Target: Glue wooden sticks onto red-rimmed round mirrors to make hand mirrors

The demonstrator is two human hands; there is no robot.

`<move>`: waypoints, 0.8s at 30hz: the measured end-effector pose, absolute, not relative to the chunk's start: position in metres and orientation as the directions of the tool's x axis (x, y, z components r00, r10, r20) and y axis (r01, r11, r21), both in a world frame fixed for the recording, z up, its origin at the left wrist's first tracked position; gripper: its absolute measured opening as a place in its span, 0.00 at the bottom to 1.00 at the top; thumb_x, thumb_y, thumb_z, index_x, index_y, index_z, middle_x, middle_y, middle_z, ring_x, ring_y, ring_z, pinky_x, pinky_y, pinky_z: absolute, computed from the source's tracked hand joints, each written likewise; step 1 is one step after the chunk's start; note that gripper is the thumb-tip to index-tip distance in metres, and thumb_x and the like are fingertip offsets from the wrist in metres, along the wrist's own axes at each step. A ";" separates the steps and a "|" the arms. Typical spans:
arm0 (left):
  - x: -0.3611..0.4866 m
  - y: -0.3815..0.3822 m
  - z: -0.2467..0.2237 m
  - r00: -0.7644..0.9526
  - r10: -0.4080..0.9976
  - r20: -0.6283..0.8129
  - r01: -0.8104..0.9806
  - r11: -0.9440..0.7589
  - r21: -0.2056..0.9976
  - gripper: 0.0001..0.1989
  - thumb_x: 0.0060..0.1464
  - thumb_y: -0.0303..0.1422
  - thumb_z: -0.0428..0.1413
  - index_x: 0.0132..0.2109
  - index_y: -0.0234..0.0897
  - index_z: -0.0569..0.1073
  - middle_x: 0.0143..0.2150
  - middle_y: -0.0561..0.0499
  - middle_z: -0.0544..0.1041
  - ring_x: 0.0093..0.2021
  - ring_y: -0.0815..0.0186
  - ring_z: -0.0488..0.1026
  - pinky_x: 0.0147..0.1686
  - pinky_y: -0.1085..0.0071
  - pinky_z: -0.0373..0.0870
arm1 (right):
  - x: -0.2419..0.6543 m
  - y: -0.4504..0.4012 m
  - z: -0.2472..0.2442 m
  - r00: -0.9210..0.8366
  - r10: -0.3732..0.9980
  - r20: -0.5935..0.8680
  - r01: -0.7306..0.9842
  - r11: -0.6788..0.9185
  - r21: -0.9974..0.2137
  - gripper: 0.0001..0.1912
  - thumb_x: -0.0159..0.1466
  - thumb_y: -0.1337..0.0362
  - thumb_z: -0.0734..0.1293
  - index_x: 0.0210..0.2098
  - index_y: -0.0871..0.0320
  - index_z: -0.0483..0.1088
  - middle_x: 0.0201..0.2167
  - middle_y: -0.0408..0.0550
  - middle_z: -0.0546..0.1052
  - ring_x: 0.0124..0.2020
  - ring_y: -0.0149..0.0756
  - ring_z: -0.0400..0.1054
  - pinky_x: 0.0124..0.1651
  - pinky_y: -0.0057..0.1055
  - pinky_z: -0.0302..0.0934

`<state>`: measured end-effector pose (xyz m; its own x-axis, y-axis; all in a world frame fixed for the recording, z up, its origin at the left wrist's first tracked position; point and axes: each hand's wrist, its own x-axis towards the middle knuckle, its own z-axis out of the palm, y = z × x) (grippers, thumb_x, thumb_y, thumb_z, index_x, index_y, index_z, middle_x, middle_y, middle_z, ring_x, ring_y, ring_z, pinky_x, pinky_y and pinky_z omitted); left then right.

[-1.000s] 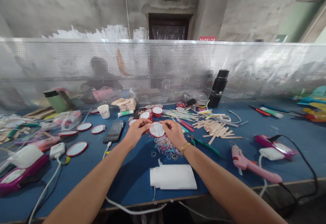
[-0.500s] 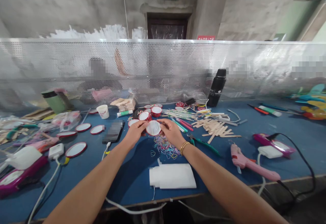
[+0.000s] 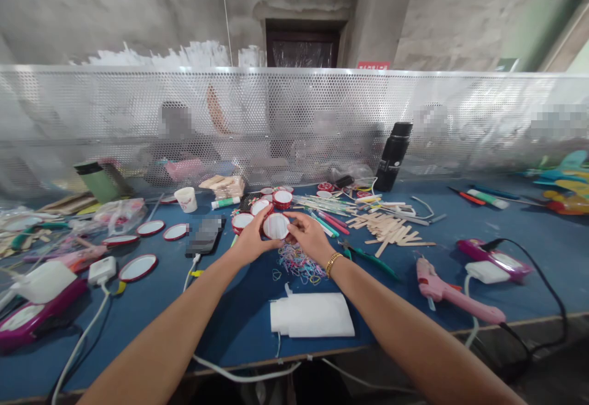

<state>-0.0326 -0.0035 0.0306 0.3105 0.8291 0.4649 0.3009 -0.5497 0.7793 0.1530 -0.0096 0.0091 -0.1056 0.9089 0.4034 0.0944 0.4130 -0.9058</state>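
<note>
Over the middle of the blue table I hold a small round mirror (image 3: 277, 226) with a red rim. My left hand (image 3: 251, 239) is closed around its left side, thumb below and a finger at the upper edge. At the right edge, the fingertips of my right hand (image 3: 307, 233) grip the rim. Just beneath lies a loose heap of coloured rubber bands (image 3: 301, 264). Behind my left hand are stacked red-rimmed discs (image 3: 282, 197) of the same kind. A folded white cloth or pouch (image 3: 315, 315) rests between my forearms.
Wooden sticks (image 3: 389, 230), green-handled pliers (image 3: 372, 262) and a pink glue gun (image 3: 453, 294) lie on the right. Leftward are a phone (image 3: 205, 236), a paper cup (image 3: 186, 199) and more discs (image 3: 138, 267). A black flask (image 3: 394, 156) stands before the perforated metal screen (image 3: 299, 104).
My left hand has shifted its hold, opening from a fingertip pinch into a wider grasp around the mirror's left side. The mirror has tilted slightly and risen a little; my right hand stays on the edge.
</note>
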 end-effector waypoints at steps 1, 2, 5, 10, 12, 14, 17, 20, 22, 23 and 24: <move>-0.033 -0.003 0.030 0.319 0.813 0.486 0.346 -0.578 0.739 0.44 0.33 0.37 0.70 0.60 0.37 0.67 0.60 0.40 0.70 0.61 0.50 0.64 0.61 0.55 0.58 | 0.153 -0.010 0.010 -0.108 0.907 0.406 0.097 0.416 -0.904 0.18 0.60 0.64 0.64 0.50 0.56 0.70 0.25 0.42 0.75 0.22 0.31 0.70 0.30 0.30 0.68; -0.034 -0.003 0.029 0.332 0.801 0.498 0.378 -0.596 0.708 0.42 0.35 0.36 0.70 0.59 0.36 0.68 0.60 0.40 0.70 0.61 0.50 0.64 0.61 0.54 0.57 | 0.153 -0.011 0.010 -0.113 0.906 0.408 0.097 0.418 -0.903 0.18 0.60 0.64 0.64 0.50 0.56 0.71 0.25 0.42 0.75 0.22 0.31 0.70 0.29 0.30 0.68; -0.035 0.000 0.026 0.344 0.804 0.486 0.369 -0.592 0.717 0.34 0.38 0.33 0.67 0.55 0.37 0.69 0.54 0.42 0.73 0.55 0.53 0.69 0.57 0.56 0.61 | 0.152 -0.013 0.012 -0.136 0.901 0.412 0.085 0.425 -0.901 0.18 0.60 0.64 0.64 0.50 0.57 0.71 0.25 0.42 0.75 0.23 0.32 0.71 0.29 0.30 0.67; -0.034 0.002 0.024 0.301 0.853 0.426 0.283 -0.507 0.814 0.27 0.41 0.31 0.65 0.50 0.36 0.70 0.45 0.47 0.75 0.45 0.60 0.72 0.47 0.63 0.68 | 0.152 -0.013 0.011 -0.149 0.888 0.434 0.101 0.450 -0.887 0.19 0.60 0.63 0.64 0.51 0.57 0.72 0.25 0.42 0.75 0.24 0.32 0.71 0.30 0.30 0.67; -0.033 0.000 0.026 0.285 0.867 0.408 0.268 -0.480 0.835 0.24 0.42 0.32 0.64 0.49 0.37 0.70 0.43 0.48 0.75 0.41 0.62 0.72 0.41 0.66 0.69 | 0.152 -0.013 0.010 -0.150 0.888 0.435 0.107 0.452 -0.886 0.19 0.60 0.63 0.64 0.51 0.56 0.72 0.25 0.42 0.75 0.23 0.31 0.70 0.30 0.29 0.67; -0.032 -0.002 0.028 0.268 0.885 0.380 0.255 -0.445 0.858 0.21 0.44 0.34 0.63 0.47 0.37 0.71 0.40 0.49 0.75 0.37 0.64 0.71 0.36 0.69 0.69 | 0.152 -0.013 0.010 -0.155 0.887 0.434 0.111 0.452 -0.885 0.19 0.60 0.63 0.64 0.51 0.56 0.72 0.25 0.42 0.75 0.23 0.31 0.69 0.30 0.29 0.66; -0.032 -0.003 0.029 0.246 0.899 0.363 0.273 -0.424 0.864 0.17 0.47 0.36 0.62 0.45 0.38 0.72 0.35 0.51 0.75 0.32 0.66 0.70 0.31 0.71 0.66 | 0.152 -0.014 0.009 -0.170 0.881 0.443 0.111 0.463 -0.879 0.19 0.60 0.63 0.64 0.51 0.57 0.72 0.25 0.42 0.75 0.24 0.32 0.70 0.31 0.29 0.67; -0.036 0.001 0.028 0.220 0.890 0.398 0.317 -0.451 0.834 0.14 0.50 0.41 0.59 0.40 0.37 0.74 0.31 0.52 0.75 0.30 0.67 0.68 0.31 0.71 0.64 | 0.151 -0.014 0.006 -0.205 0.871 0.447 0.124 0.476 -0.871 0.19 0.61 0.63 0.64 0.51 0.56 0.72 0.25 0.42 0.75 0.25 0.32 0.71 0.32 0.30 0.67; -0.039 0.006 0.027 0.198 0.887 0.418 0.349 -0.462 0.815 0.14 0.52 0.44 0.58 0.36 0.36 0.76 0.30 0.52 0.75 0.31 0.66 0.69 0.32 0.72 0.64 | 0.151 -0.013 0.004 -0.224 0.865 0.448 0.132 0.483 -0.866 0.19 0.61 0.63 0.64 0.51 0.55 0.73 0.25 0.42 0.75 0.26 0.32 0.71 0.33 0.30 0.67; -0.040 0.008 0.026 0.181 0.890 0.419 0.361 -0.457 0.813 0.16 0.52 0.46 0.57 0.35 0.36 0.76 0.30 0.51 0.76 0.31 0.65 0.69 0.32 0.72 0.64 | 0.151 -0.012 0.003 -0.228 0.864 0.450 0.134 0.485 -0.864 0.19 0.61 0.63 0.64 0.51 0.55 0.73 0.26 0.42 0.75 0.26 0.32 0.70 0.33 0.30 0.67; -0.041 0.009 0.026 0.165 0.895 0.413 0.363 -0.445 0.819 0.18 0.53 0.47 0.56 0.34 0.36 0.77 0.30 0.51 0.76 0.32 0.64 0.70 0.33 0.71 0.64 | 0.151 -0.012 0.003 -0.226 0.864 0.449 0.135 0.485 -0.864 0.19 0.61 0.63 0.64 0.51 0.55 0.72 0.26 0.42 0.75 0.26 0.32 0.70 0.34 0.30 0.68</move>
<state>-0.0412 0.0088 0.0258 0.1652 0.8955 0.4133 0.3625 -0.4449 0.8189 0.1508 -0.0119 0.0027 -0.2264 0.8643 0.4491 0.1355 0.4846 -0.8642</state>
